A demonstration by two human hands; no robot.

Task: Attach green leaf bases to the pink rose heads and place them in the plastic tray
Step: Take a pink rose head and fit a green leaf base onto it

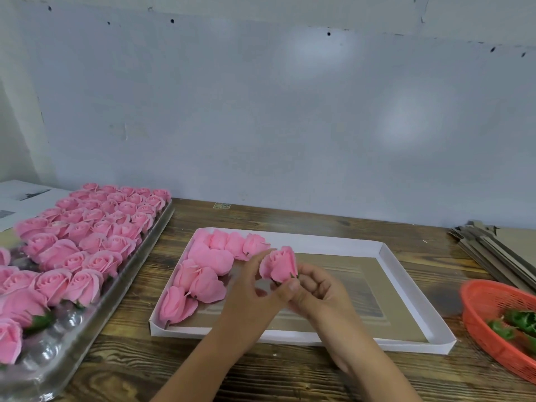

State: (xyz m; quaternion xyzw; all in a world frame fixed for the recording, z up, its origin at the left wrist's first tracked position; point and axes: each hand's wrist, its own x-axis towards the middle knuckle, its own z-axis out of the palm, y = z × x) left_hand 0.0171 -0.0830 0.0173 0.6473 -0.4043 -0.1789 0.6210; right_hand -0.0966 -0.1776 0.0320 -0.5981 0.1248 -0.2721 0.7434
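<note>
I hold one pink rose head (279, 266) with both hands above the white cardboard box (412, 288) in the middle of the worktop (261, 369). My right hand (314, 288) has its grip curled around the bottom of the rose, where small green tips of a leaf base (293, 275) show under the petals. My left hand (262, 285) pinches the rose from its left side with thumb and fingers. In the left part of the box several finished roses (203, 274) lie on their sides, touching one another. On my left stands the clear plastic tray (87, 323), with many pink roses in rows. On my right, at the edge, an orange basket (487, 303) holds green leaf bases (516, 323).
</note>
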